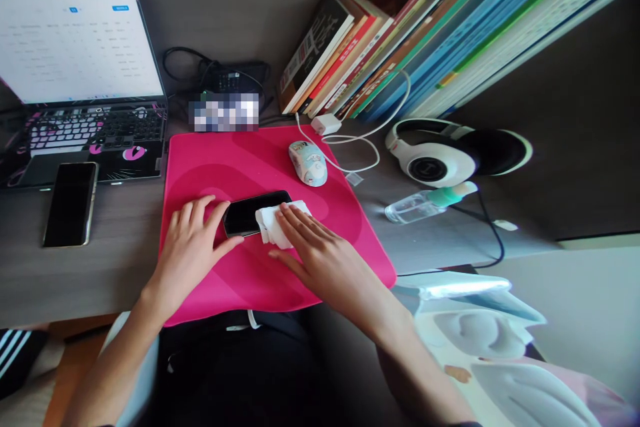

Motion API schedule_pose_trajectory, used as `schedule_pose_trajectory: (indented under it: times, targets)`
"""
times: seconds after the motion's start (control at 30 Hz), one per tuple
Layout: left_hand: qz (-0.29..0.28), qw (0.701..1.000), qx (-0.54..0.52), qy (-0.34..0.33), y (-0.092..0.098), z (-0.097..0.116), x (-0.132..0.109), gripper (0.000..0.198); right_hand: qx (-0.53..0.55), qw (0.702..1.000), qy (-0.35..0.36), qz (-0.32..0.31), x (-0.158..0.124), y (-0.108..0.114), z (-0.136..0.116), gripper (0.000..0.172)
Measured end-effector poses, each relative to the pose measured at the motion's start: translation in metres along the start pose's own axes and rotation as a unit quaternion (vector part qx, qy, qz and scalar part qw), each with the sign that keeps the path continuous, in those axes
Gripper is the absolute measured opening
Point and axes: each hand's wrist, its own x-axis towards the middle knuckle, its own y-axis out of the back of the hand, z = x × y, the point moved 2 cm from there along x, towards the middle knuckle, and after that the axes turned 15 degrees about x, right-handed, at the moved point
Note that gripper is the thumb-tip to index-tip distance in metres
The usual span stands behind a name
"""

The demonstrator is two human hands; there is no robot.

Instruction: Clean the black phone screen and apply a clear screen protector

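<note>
Seemingly midway: my open left hand [193, 248] braces the smartphone [243, 215], my flat right hand [323, 257] presses a wipe [270, 225] on its right end.

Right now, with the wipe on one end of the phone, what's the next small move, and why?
Probably slide the right hand with the white wipe leftward along the phone. The wipe covers only the screen's right end, the dark glass beside it is bare, and the left hand braces the phone on the pink mat.
</note>
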Motion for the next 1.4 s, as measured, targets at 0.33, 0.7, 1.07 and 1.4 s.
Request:
schedule_pose_trajectory:
  times: [0.33,0.7,1.07,1.4]
  targets:
    - [-0.002,1.0,-0.023,-0.012,-0.001,-0.004,-0.001,0.063,0.051,0.998,-0.024,0.025,0.024,-0.016,0.023,0.067]
    - [-0.011,1.0,-0.013,-0.003,0.0,-0.001,-0.002,0.063,-0.002,1.0,0.011,-0.005,-0.005,-0.001,-0.011,0.071]
    - [-0.004,1.0,-0.029,-0.002,0.0,-0.002,-0.002,0.061,0.072,0.997,-0.022,0.018,0.026,-0.024,0.021,0.073]
    - [0.002,0.999,-0.05,0.005,0.002,0.0,-0.002,0.06,0.009,1.0,0.007,-0.009,-0.006,-0.009,-0.01,0.072]
